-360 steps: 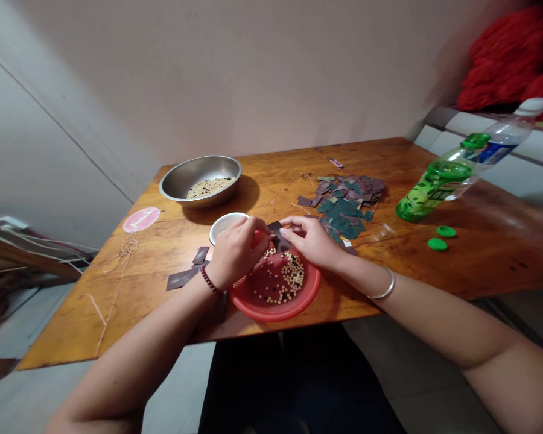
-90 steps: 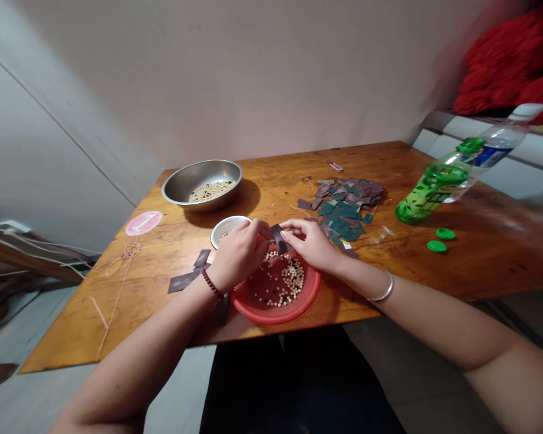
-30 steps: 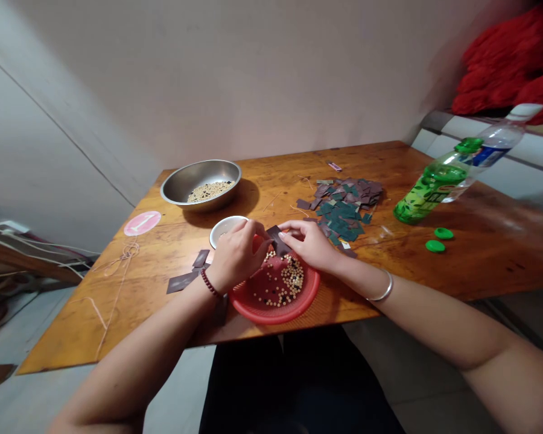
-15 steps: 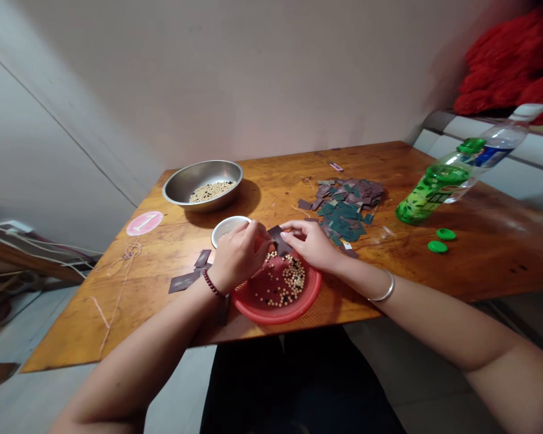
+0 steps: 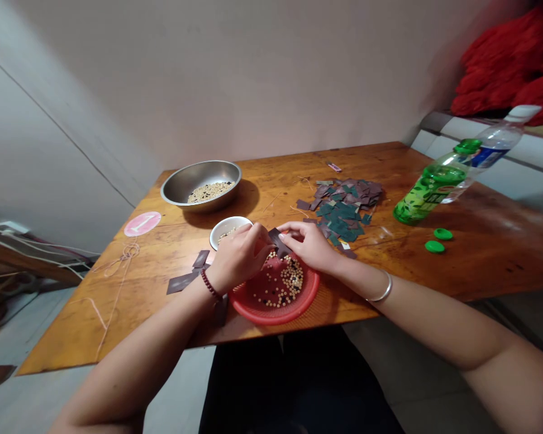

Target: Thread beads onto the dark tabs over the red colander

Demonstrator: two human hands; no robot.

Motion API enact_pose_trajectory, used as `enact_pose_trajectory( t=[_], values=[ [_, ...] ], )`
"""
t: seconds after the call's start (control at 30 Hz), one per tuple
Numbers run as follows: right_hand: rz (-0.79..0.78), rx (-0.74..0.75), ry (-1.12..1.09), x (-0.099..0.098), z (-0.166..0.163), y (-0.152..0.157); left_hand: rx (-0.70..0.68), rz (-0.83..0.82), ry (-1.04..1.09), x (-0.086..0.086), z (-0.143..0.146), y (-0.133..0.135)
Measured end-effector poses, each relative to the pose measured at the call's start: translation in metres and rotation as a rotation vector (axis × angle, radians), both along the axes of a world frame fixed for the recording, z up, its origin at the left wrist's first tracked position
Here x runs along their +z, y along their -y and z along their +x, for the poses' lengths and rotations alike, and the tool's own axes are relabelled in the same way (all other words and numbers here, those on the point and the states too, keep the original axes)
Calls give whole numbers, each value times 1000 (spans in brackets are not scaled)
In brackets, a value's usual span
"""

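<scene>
My right hand (image 5: 308, 242) pinches a small dark brown flat piece (image 5: 279, 242), like sandpaper, between thumb and fingers. Closed at the left end of that piece is my left hand (image 5: 241, 256); its fingertips are partly hidden, and whatever they hold is too small to make out. Both hands are over the back rim of a red mesh basket (image 5: 271, 316). Inside the basket lie many pale beads (image 5: 293, 277) with a few dark ones among them. Behind my left hand stands a small white bowl (image 5: 215, 232) with some pale beads.
A steel bowl (image 5: 172, 197) of beads stands at the back left. Brown and green flat pieces (image 5: 341, 217) are heaped right of centre, beside two bottles (image 5: 429, 187) and green caps (image 5: 442, 233). Thread (image 5: 129, 252), a round pink label (image 5: 143, 223) and loose brown pieces (image 5: 181, 283) lie left.
The view has shifted slightly. Both hands stay in nearly the same place with the dark piece between them; a little more of the white bowl's beads shows.
</scene>
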State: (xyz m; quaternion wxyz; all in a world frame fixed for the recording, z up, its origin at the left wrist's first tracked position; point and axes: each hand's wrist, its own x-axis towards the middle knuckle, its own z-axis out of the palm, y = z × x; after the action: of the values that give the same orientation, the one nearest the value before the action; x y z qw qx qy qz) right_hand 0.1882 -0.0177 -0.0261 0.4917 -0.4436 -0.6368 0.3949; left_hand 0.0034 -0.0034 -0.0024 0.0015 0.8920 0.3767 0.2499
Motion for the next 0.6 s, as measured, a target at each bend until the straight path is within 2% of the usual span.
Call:
enact_pose_trajectory(
  t=[0.27,0.43,0.6],
  values=[
    [14,-13,-8,-4,0,-2,53,90,30,-1,0,-1],
    [10,-18,5,-4,0,-2,28,47,5,-1,0,-1],
    [11,-34,10,-4,0,-2,45,76,-4,0,0,-1]
  ],
)
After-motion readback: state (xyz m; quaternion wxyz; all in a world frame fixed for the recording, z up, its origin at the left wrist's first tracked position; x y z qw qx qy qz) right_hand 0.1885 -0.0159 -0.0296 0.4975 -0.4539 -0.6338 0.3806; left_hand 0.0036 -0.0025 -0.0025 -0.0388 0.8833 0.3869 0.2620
